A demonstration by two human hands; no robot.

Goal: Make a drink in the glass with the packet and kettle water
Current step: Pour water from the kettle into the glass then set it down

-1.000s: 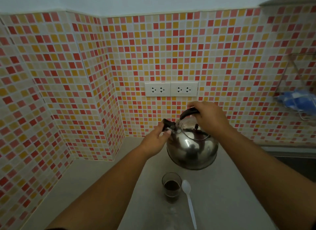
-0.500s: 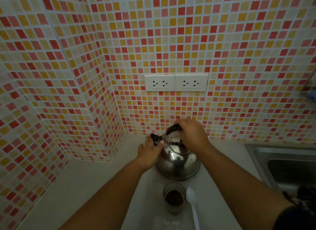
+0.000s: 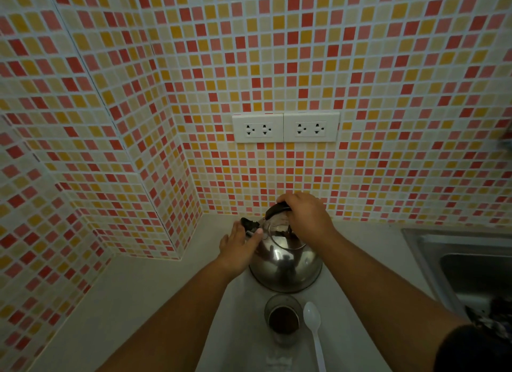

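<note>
A shiny steel kettle (image 3: 285,266) stands on the pale counter (image 3: 155,302) near the tiled back wall. My right hand (image 3: 307,216) is closed over its black handle on top. My left hand (image 3: 239,245) rests flat against the kettle's left side by the black spout cap, fingers extended. In front of the kettle stands a small glass (image 3: 283,320) with dark brown liquid in it. A white plastic spoon (image 3: 314,330) lies just right of the glass. A clear torn packet (image 3: 279,362) lies at the bottom edge, hard to make out.
Two white double sockets (image 3: 285,127) sit on the mosaic wall above the kettle. A steel sink (image 3: 471,266) lies to the right, with something dark at its near corner. The tiled side wall juts out on the left.
The view has tilted down and closer over the second. The kettle has come lower and now rests on the counter behind the glass. Both hands stay on it.
</note>
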